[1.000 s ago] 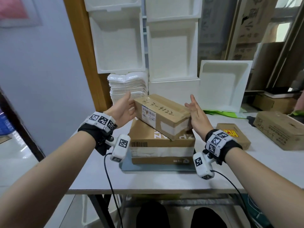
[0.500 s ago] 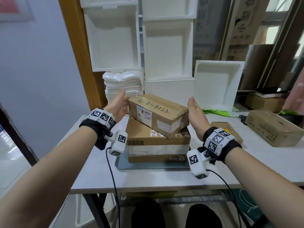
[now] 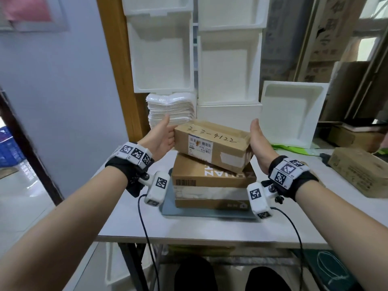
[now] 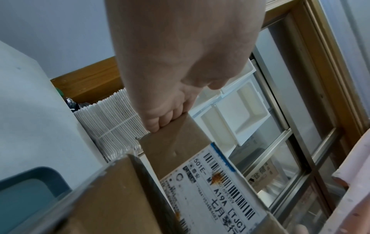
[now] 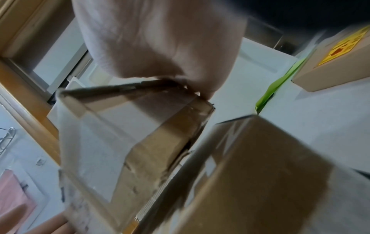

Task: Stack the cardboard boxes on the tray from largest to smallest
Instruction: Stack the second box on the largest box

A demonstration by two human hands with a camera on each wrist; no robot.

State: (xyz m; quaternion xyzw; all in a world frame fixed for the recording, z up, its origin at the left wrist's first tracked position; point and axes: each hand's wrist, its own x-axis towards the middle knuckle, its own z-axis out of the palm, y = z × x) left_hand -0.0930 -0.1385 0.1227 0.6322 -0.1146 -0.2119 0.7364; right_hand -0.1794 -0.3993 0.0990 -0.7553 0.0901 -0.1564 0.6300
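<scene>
A: At centre frame in the head view, the labelled box (image 3: 212, 147) is being held between the left hand (image 3: 162, 137) and the right hand (image 3: 259, 141). Compared with the earlier head views, it is being presented with its long side turned more squarely toward the camera, and the right hand is being pressed against the end face rather than standing just off it.

B: Hand state?

A: Both hands are being kept flat, fingers straight, palms pressed inward against the two short ends. From the left wrist view, fingertips (image 4: 160, 121) are being laid along the box's edge; nothing is being pinched.

B: Contact with the stack?

A: The box is being held tilted, lower right corner down over the large box (image 3: 212, 183). Whether that corner is touching cannot be told. The large box is being carried on the blue-grey tray (image 3: 168, 208), lower centre of the frame.

B: Meaning for the task?

A: Judged: the second tier is being aligned, not yet released. The tilt has to be levelled before the palms are withdrawn, or the box is likely to be left crooked.

B: Remaining items?

A: A small box with a yellow label (image 5: 332, 52) is being left on the table (image 3: 210, 232), upper right of the right wrist view. Another carton (image 3: 361, 171) is being left at the right edge.
</scene>
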